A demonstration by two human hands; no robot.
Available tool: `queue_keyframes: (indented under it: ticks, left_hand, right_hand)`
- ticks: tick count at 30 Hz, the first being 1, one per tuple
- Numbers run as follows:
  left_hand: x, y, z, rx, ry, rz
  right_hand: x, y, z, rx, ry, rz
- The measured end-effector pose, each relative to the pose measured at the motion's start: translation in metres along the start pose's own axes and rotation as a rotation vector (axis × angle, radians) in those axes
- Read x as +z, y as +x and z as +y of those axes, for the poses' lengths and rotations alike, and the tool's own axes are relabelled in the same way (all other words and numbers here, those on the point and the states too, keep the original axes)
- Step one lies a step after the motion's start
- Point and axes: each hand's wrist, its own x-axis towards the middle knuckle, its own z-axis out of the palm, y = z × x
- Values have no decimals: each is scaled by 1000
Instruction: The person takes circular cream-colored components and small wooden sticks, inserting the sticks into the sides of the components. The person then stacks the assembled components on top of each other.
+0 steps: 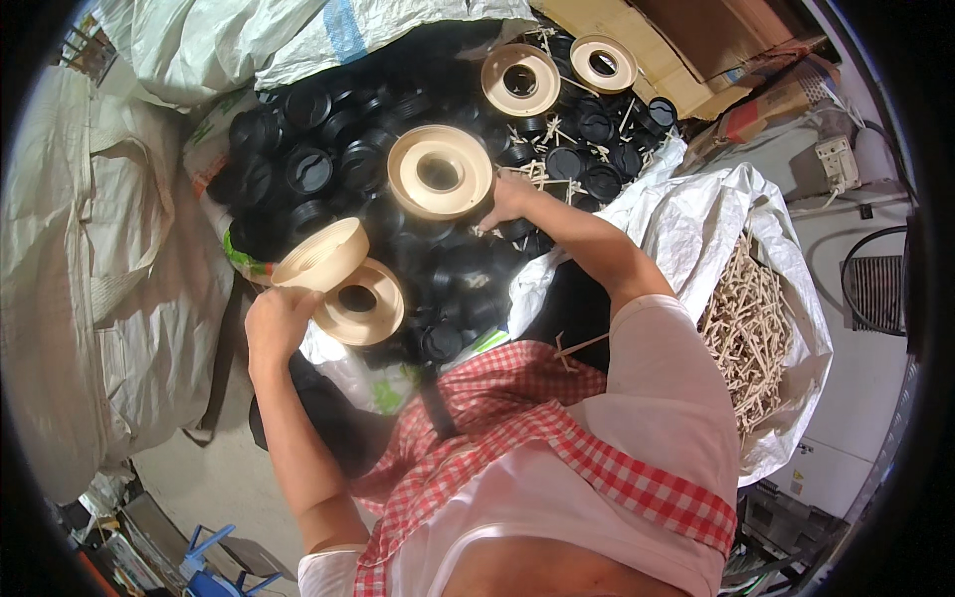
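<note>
My left hand [274, 323] is closed on the lower edge of a beige plastic ring [343, 239], which is tilted up. Below it, another beige ring [386, 323] with a round central hole lies on a heap of black plastic lids [308, 171]. My right hand [509, 197] reaches into the heap, close beside the right rim of a larger-looking beige ring [408, 184]. Its fingers are bent together, and their tips are partly hidden. Whether they touch that ring or pinch a small piece, I cannot tell. Beige branched plastic sprues [542, 177] lie scattered just past this hand.
Two more beige rings, one left [494, 88] and one right [589, 82], lie at the far side. A white sack of sprues [746, 348] stands to my right. Large white sacks [149, 269] line the left; cardboard [637, 50] borders the far right. A blue stool [204, 557] is low left.
</note>
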Motion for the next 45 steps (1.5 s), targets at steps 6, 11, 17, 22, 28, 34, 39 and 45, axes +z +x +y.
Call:
queue_keyframes:
  ticks: [6, 11, 17, 22, 28, 34, 39, 45]
  left_hand:
    - [-2, 1, 0, -2, -24, 23]
    - [-2, 0, -1, -80, -14, 4]
    - [4, 11, 3, 4, 67, 310]
    - [1, 17, 9, -61, 31, 301]
    - [-1, 15, 6, -95, 5, 234]
    - [1, 18, 5, -54, -6, 253]
    - [2, 22, 4, -39, -1, 303]
    - [3, 21, -2, -45, -11, 303]
  right_hand:
    - [24, 14, 13, -168, 24, 175]
    - [13, 16, -5, 174, 37, -32]
    - [53, 19, 18, -111, -31, 345]
    - [27, 13, -15, 34, -85, 160]
    - [12, -1, -27, 44, -239, 113]
    - [33, 16, 3, 15, -232, 128]
    - [36, 19, 4, 87, -145, 127]
    - [-27, -4, -27, 142, -345, -61]
